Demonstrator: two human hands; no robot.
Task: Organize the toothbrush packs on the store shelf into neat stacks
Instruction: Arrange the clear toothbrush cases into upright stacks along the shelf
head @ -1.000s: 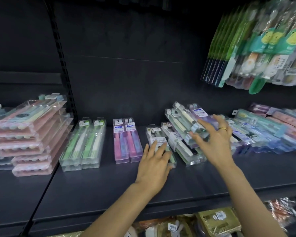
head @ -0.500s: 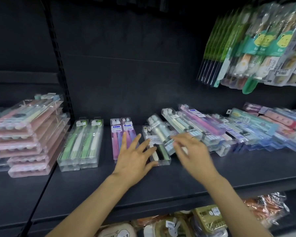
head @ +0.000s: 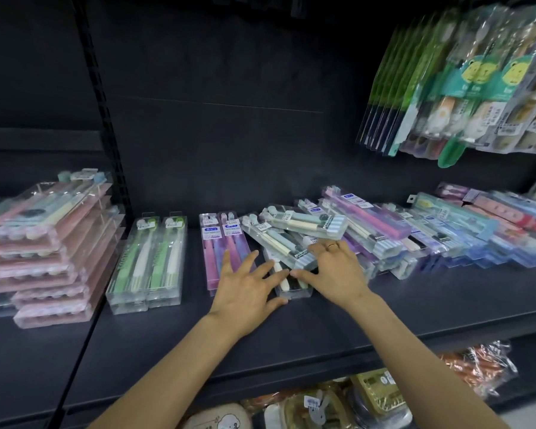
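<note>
Two clear toothbrush packs (head: 277, 239) lie tilted on top of another clear pack (head: 294, 292) in the middle of the dark shelf (head: 291, 339). My right hand (head: 334, 274), with a ring on it, grips the near end of the tilted packs, thumb under the end and fingers curled on top. My left hand (head: 248, 286) lies flat with its fingers spread, and its fingertips touch the left side of the bottom pack. Left of it stand neat pink-purple packs (head: 214, 243) and green packs (head: 149, 258). A jumbled pile of mixed packs (head: 430, 236) stretches off to the right.
A tall stack of pink packs (head: 44, 243) sits on the neighbouring shelf at the left, beyond a black upright (head: 106, 119). Hanging green packs (head: 477, 82) fill the upper right. Bagged goods (head: 369, 394) lie on the shelf below.
My right hand has carried clear packs leftwards from the jumbled pile onto the pack in the middle. My left hand shifted left, then came back to that pack's side.
</note>
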